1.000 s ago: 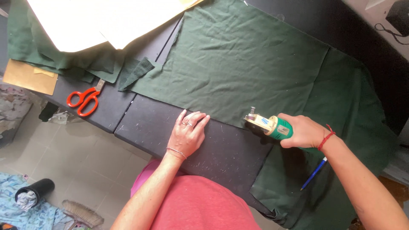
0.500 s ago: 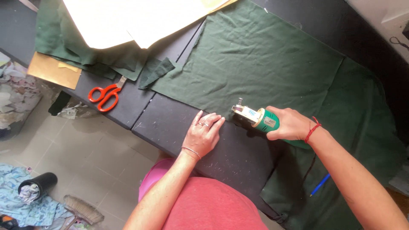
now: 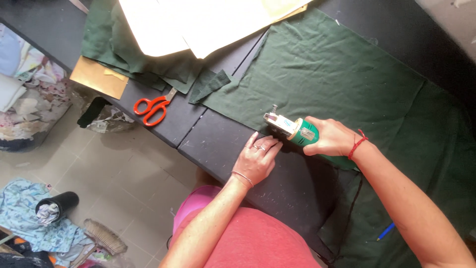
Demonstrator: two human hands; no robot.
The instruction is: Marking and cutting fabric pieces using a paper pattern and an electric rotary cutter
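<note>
Two hands: both mine, working at the near edge of the dark green fabric (image 3: 337, 74).
Right hand (image 3: 329, 137): my fingers are curled tight around the green electric cutter (image 3: 292, 130), gripping its body from the right.
Left hand (image 3: 258, 160): lies flat, fingers spread a little, palm down on the black surface (image 3: 213, 144); it grips nothing, and its fingertips (image 3: 270, 146) sit just beside the cutter's metal head.
Cutter: rests on the fabric's near edge, its white and metal head pointing left, between my two hands.
Fabric: spread flat over the surface, running from the middle to the far right; part of it hangs off the near right side.
Scissors (image 3: 152, 109): orange-handled, lying to the left on the surface, well apart from my hands.
Paper patterns (image 3: 198, 22): pale sheets at the far edge, on top of more green cloth.
Pen (image 3: 386, 231): blue, near right, on the hanging fabric.
Floor (image 3: 124, 183): grey tiles, with cloth scraps at the left.
</note>
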